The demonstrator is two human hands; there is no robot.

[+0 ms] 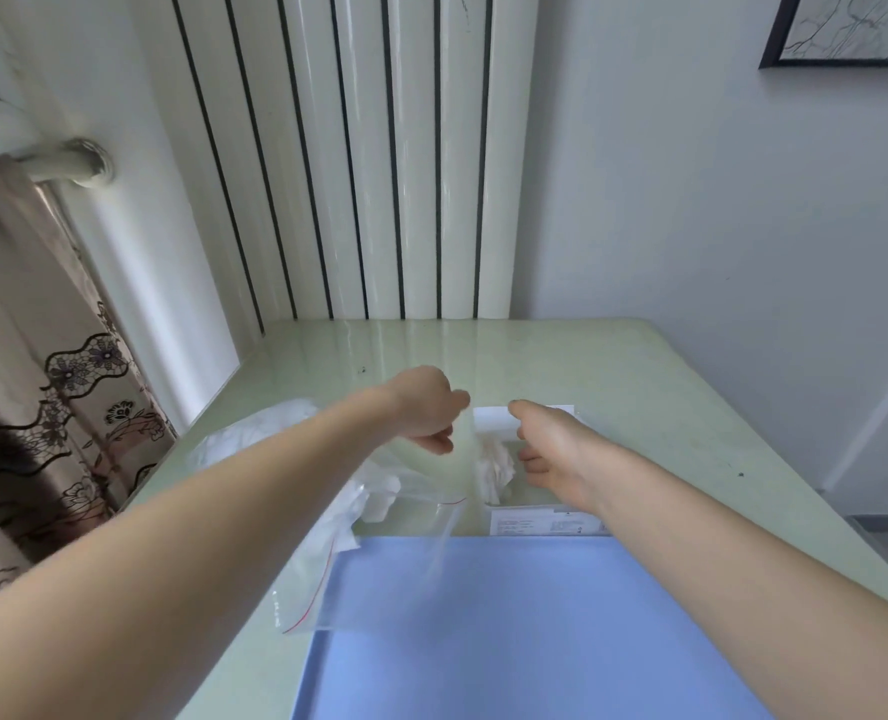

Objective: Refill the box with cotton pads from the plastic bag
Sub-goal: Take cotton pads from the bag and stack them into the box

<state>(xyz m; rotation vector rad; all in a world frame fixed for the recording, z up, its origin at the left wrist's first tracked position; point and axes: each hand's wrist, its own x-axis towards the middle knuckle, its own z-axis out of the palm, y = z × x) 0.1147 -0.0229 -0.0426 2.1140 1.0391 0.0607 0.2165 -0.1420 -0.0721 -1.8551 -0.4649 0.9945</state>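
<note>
Left hand [426, 413] pinches clear zip-top plastic bag [405, 543] aloft mid-table; right hand [551, 449] relaxed beside white cotton pads [493, 470] over clear rectangular box [540, 517]. Risk: bag swings, pads miss box, scatter across green tabletop [665, 407].

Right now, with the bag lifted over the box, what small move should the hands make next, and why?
Probably the left hand should give the plastic bag a gentle shake. It grips the bag by one end, above the table, with the red-lined mouth hanging low, and some cotton pads already lie in the box. A few pads seem to remain inside. The right hand rests at the box and can steady it.
</note>
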